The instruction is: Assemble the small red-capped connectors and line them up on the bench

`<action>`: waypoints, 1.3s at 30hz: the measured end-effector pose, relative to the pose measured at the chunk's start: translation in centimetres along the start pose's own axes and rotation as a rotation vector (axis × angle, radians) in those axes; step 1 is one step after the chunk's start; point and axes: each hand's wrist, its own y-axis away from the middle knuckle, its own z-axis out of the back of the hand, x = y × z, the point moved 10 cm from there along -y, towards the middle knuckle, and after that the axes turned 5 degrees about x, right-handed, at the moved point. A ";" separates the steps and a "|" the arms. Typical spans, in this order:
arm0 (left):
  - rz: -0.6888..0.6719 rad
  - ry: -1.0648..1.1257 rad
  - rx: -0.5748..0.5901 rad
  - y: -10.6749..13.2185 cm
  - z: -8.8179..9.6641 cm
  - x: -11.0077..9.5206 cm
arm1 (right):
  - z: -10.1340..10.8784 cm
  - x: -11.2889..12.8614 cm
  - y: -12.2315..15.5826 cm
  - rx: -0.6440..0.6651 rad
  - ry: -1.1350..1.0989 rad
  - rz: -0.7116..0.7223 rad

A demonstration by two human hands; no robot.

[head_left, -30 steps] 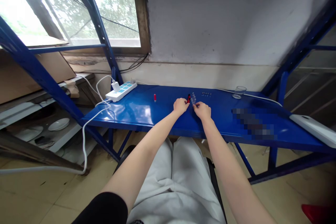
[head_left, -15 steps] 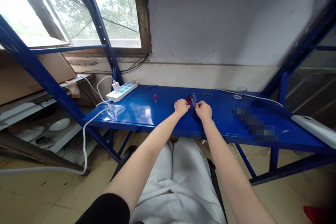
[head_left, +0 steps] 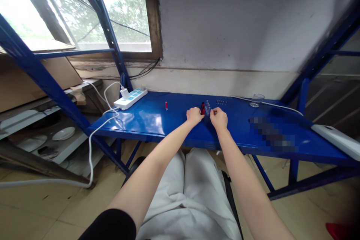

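Observation:
My left hand (head_left: 194, 114) is closed, its fingertips pinched on a small red tube-shaped piece (head_left: 203, 112). Just beyond the fingers stand small red-and-black pieces (head_left: 202, 105), partly hidden by the hand. A row of small clear pieces (head_left: 207, 107) stands between my two hands. My right hand (head_left: 219, 118) is closed, thumb and finger pressed together beside that row; anything inside the pinch is too small to make out. Farther left on the blue table (head_left: 180, 101), a red tube with a pale base (head_left: 166, 106) stands upright by itself.
Several tiny silvery pieces (head_left: 221, 102) lie in a row behind my right hand. A clear glass cup (head_left: 257, 100) is at the back right. A white power strip (head_left: 131, 98) sits at the left end, and a white object (head_left: 336, 140) at the right edge. A blurred-out dark object (head_left: 271, 133) lies front right.
Almost nothing differs. The red piece at my left fingertips sits slightly lower, and my right hand has shifted a touch to the right.

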 end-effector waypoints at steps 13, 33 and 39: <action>-0.271 -0.589 -0.159 -0.3 16.0 2.6 | 1.2 1.2 0.6 -0.070 -0.088 0.068; -0.104 -0.667 -0.034 1.6 11.0 11.0 | 1.7 3.0 1.3 -0.080 -0.159 0.201; -0.156 -0.704 -0.024 1.2 10.2 11.1 | 2.0 2.9 1.4 -0.083 -0.174 0.191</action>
